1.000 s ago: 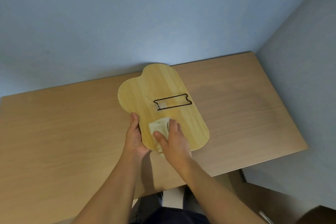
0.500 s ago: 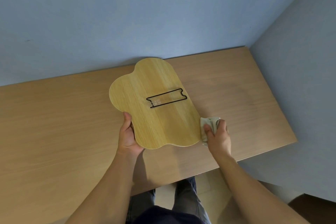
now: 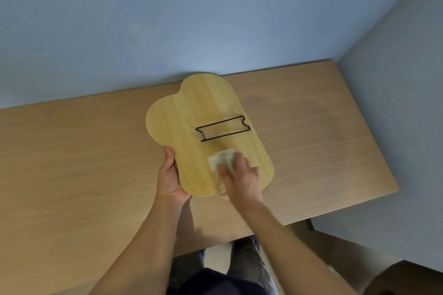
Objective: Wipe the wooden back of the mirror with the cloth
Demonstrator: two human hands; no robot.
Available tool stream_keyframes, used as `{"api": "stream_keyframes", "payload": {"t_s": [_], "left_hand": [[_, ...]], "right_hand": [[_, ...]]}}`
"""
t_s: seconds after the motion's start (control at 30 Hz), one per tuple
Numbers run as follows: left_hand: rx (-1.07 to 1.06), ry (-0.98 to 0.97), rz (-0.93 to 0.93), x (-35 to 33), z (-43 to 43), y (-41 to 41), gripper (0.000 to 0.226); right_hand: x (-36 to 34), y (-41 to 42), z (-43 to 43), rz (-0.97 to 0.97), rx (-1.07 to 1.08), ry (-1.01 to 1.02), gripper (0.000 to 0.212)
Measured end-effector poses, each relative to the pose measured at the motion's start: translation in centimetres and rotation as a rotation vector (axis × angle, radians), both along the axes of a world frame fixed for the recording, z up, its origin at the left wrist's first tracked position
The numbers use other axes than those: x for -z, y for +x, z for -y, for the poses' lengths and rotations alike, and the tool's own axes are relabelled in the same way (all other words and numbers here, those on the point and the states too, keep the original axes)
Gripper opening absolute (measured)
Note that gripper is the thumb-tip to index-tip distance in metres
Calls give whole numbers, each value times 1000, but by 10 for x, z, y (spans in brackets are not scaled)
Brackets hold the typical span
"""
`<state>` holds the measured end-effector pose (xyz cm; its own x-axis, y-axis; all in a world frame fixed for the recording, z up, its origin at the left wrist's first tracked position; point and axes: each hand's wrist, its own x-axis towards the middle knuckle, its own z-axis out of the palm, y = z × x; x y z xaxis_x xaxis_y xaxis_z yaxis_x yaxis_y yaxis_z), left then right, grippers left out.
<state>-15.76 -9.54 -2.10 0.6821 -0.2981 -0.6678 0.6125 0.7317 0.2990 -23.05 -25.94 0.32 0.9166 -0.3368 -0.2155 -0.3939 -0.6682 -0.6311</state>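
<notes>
The mirror (image 3: 191, 112) lies face down on the table, showing its cloud-shaped light wooden back with a black wire stand (image 3: 223, 131) folded flat across the middle. My left hand (image 3: 170, 176) grips the mirror's near-left edge, thumb on top. My right hand (image 3: 241, 175) presses a small pale folded cloth (image 3: 221, 158) onto the near part of the wooden back, just below the wire stand. The hand is motion-blurred and hides most of the cloth.
The wooden table (image 3: 72, 163) runs along a blue wall (image 3: 167, 19) at the back, with a grey wall (image 3: 395, 127) close on the right. Its near edge is just in front of my legs (image 3: 242, 258). A brown box corner (image 3: 405, 280) shows at bottom right.
My right hand has swept the cloth from beyond the mirror's right edge back left onto the near part of the wooden back. The left hand keeps its hold on the mirror's edge.
</notes>
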Motion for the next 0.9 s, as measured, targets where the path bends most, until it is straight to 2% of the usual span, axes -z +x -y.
{"api": "stream_keyframes", "payload": {"t_s": [0.1,0.2,0.27,0.4,0.47,0.57,0.63,0.7,0.77,0.9], "left_hand": [[-2,-16,11,-14,14,-5,57],[12,-34,61,-25,18,-7,72],[19,-48,100,-28,19,-8,73],[-27,-2,136,-31,21,-9,44],[-26,-3,135,-32,21,-10,46],[-54,-33,100,-33,23,-8,44],[-29,-56,65,-35,23,-7,57],[5,-84,43,-39,22,-6,68],[-13,-69,59,-41,23,-5,62],[-60,-4,128,-46,26,-4,45]], "right_hand": [[14,-11,54,-47,206,13,25],[19,-13,88,-49,284,16,25],[20,-11,104,-69,324,9,26],[6,2,112,-39,398,32,25],[-11,16,90,19,357,88,24],[-38,31,33,89,156,167,22],[-44,35,1,149,-19,224,24],[-40,36,-11,169,-127,216,34],[-30,36,0,160,-89,192,42],[0,31,56,65,114,58,30]]}}
